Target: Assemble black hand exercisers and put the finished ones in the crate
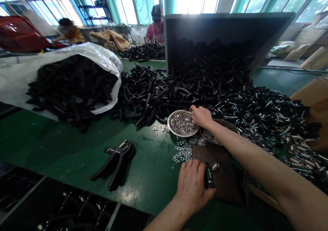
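Observation:
My left hand (192,186) is wrapped round a black handle piece (209,177), with a metal spring (214,166) sticking out beside it, over a dark brown pad (222,183). My right hand (201,116) is at the right rim of a round metal dish (171,130) full of small metal parts, its fingertips pinched together; what they hold, if anything, is too small to name. Partly under my right forearm is a second metal dish (232,126). Nuts (183,152) lie scattered before the dishes. A hand grip with a spring (119,159) rests on the green table (82,156) to the left.
Black handles (153,91) are heaped behind the dishes, spilling from a grey bin (271,29). A white sack (102,57) of black parts lies left. Bolts and springs (302,156) pile up right, near a cardboard box (315,98). Two people (155,31) sit beyond.

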Motion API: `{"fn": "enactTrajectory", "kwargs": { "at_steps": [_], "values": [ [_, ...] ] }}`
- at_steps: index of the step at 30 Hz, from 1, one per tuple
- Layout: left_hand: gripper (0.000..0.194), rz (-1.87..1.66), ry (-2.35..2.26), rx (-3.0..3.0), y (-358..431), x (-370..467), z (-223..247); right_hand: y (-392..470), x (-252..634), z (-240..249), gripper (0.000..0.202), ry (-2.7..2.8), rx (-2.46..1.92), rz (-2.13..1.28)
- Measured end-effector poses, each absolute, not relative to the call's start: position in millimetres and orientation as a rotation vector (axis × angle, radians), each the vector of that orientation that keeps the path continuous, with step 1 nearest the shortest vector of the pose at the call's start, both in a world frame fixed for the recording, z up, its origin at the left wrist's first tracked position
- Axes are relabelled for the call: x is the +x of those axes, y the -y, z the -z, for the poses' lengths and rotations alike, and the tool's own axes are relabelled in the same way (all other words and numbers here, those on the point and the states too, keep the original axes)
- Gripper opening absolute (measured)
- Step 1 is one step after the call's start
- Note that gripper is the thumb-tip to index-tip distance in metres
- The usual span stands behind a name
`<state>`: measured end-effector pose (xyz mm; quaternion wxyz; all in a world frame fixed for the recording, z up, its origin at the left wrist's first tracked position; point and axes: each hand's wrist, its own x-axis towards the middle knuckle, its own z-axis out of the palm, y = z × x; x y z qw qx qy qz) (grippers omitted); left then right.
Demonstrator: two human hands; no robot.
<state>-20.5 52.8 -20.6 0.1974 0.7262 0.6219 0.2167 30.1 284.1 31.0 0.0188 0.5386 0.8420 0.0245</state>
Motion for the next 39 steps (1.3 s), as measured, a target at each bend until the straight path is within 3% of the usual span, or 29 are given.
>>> {"fn": "enactTrajectory", "kwargs": {
  "at_steps": [12,22,27,31,39],
  "values": [
    [0.054,-0.602,-1.748,2.032,-52.4,-20.4,21.1,-271.4,41.9,-40.9,0.026,-2.551,1.643,-0.083],
    [0.052,-0.603,-1.746,2.042,-52.7,-20.7,22.5,-240.8,2.8,-38.1,0.024,-2.996,0.770,0.120],
    [0.053,-0.601,-1.755,2.035,-52.4,-20.6,22.7,-255.7,5.2,-29.3,0.019,-3.006,0.931,0.080],
    [0.053,-0.602,-1.741,2.045,-52.7,-20.6,23.2,-257.9,12.7,-29.7,0.027,-3.003,1.117,0.047],
    [0.053,-0.597,-1.757,2.040,-52.9,-20.2,23.1,-250.0,0.2,-24.9,0.015,-2.983,0.862,0.209]
  ]
}}
